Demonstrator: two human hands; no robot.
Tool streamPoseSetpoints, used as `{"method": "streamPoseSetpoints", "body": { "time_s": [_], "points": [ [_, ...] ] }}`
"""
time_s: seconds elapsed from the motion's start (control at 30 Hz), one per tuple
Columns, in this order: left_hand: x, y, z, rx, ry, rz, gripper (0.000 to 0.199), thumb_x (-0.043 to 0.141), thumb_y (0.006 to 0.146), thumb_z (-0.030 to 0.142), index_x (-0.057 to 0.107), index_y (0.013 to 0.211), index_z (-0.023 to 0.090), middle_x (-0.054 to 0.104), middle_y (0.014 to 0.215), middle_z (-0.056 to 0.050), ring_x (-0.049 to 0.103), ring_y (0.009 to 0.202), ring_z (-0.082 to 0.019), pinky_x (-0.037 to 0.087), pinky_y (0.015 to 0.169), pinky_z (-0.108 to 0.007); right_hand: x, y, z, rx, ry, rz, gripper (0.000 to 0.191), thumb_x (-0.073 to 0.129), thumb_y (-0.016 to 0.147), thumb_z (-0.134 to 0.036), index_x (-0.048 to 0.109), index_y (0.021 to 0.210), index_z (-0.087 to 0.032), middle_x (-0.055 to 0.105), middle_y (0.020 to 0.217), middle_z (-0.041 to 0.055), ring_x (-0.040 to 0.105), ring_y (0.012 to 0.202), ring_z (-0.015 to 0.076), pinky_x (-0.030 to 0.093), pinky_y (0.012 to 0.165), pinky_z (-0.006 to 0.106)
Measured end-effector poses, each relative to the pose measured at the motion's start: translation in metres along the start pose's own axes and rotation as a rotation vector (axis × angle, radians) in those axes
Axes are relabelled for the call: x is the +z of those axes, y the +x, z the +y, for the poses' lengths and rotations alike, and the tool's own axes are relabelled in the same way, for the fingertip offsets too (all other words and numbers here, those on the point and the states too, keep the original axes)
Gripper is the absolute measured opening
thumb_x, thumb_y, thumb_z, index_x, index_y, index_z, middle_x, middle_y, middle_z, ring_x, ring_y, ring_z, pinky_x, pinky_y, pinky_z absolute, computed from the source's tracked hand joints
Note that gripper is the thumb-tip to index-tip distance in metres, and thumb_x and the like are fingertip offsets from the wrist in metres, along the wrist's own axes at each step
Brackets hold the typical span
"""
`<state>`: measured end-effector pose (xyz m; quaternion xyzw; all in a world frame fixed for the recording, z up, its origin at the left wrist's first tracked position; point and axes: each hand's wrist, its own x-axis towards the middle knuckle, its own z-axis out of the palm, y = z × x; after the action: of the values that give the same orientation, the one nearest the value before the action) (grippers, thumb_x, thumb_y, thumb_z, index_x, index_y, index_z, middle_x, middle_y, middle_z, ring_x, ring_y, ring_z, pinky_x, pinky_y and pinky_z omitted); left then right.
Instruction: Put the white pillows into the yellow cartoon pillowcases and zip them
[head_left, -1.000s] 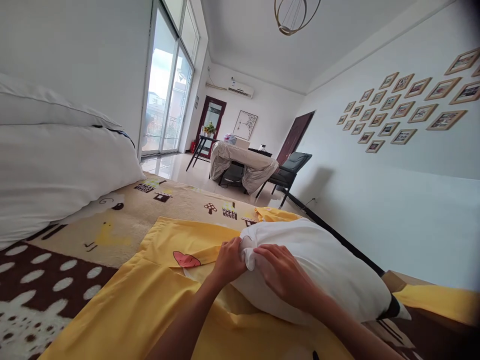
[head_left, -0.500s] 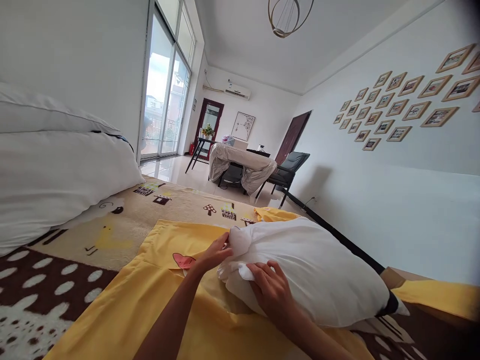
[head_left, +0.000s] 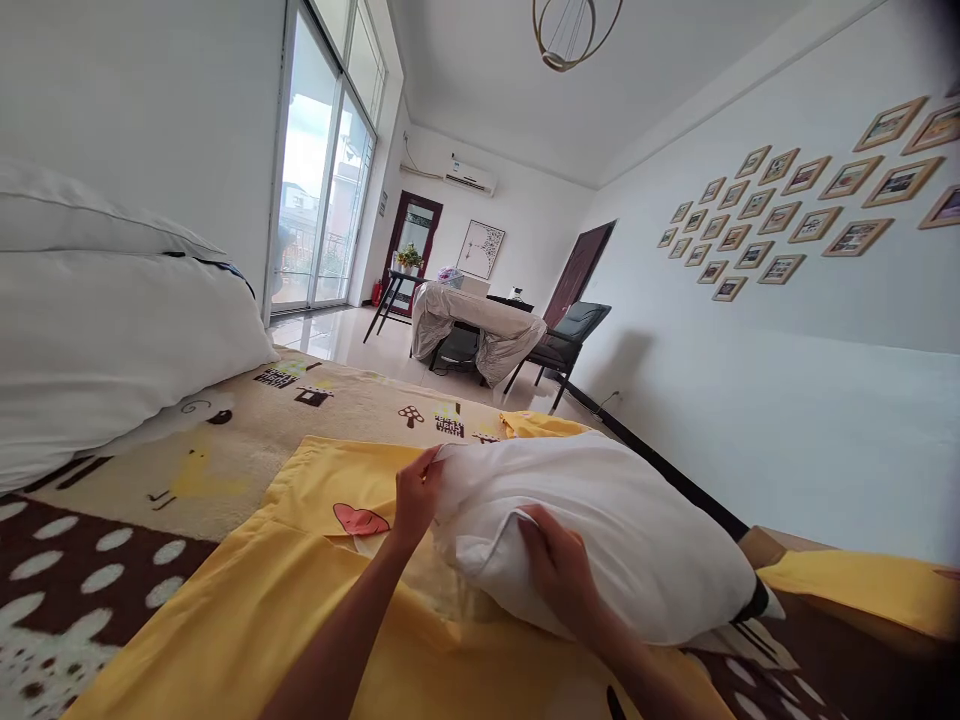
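Note:
A plump white pillow lies across a yellow cloth with a pink printed figure, which looks like a pillowcase. My left hand is closed on the pillow's far left corner, fingers pinching the fabric. Lower and to the right, my right hand grips the near corner of the same pillow, with thumb and fingers folded over its edge. Between the two hands the pillow's end is stretched out. Some of the yellow cloth is hidden under the pillow and my forearms.
Beneath everything is a patterned beige and brown blanket. Stacked white pillows stand at the left. Another yellow cloth lies behind the pillow, and a yellow piece rests at the right edge. Beyond are a covered table and a black chair.
The bunched end of the pillow has been spread out. My left hand has closed on the far corner and moved slightly left; my right hand now holds the near corner. The view shifted slightly.

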<state>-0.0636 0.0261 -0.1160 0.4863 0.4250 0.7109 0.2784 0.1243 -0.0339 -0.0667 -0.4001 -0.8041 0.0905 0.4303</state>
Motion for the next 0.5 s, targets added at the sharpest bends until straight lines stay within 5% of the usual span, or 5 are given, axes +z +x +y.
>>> {"method": "streamPoseSetpoints", "body": {
  "time_s": [0.23, 0.5],
  "points": [
    [0.019, -0.011, 0.006, -0.066, -0.168, -0.201, 0.028, 0.057, 0.076, 0.038, 0.07, 0.083, 0.015, 0.065, 0.068, -0.002, 0.054, 0.062, -0.014, 0.04, 0.055, -0.021, 0.024, 0.064, 0.026, 0.082, 0.15, -0.268, 0.039, 0.044, 0.086, -0.046, 0.044, 0.059, -0.019, 0.04, 0.054, -0.0042, 0.035, 0.056, 0.0106, 0.029, 0.053, 0.023],
    [0.024, -0.013, -0.001, -0.188, -0.186, -0.198, 0.022, 0.057, 0.068, 0.037, 0.057, 0.066, 0.015, 0.045, 0.048, 0.005, 0.035, 0.044, -0.007, 0.024, 0.043, -0.019, 0.04, 0.06, 0.044, 0.152, 0.221, -0.302, 0.041, 0.043, 0.084, -0.049, 0.046, 0.058, -0.018, 0.036, 0.054, -0.0042, 0.031, 0.055, 0.0097, 0.027, 0.05, 0.023]
  ]
}}
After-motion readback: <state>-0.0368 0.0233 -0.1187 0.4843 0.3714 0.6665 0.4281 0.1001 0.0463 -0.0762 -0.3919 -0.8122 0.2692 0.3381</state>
